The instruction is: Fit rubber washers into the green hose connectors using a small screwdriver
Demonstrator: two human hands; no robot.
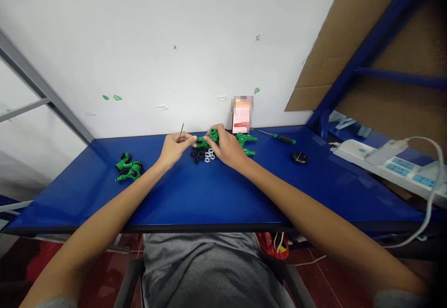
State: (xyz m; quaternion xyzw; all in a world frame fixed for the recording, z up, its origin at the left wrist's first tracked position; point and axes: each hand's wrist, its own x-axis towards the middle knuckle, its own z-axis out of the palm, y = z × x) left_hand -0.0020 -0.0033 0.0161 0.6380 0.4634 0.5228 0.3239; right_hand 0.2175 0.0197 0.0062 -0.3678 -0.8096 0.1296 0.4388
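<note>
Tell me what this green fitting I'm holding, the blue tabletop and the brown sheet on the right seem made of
Green fitting: probably moulded plastic, its colour even with a soft sheen.
Blue tabletop: smooth and glossy, reflecting light; laminate or painted, I can't tell.
Brown sheet: likely matte cardboard, given its creases.

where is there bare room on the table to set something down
Widest: the table's front middle, between left forearm and right forearm, below the white rings. Also bare: left of the outlying green fittings, and from the black round thing toward the power strip. Crowded: back middle, around left hand and right hand.
</note>
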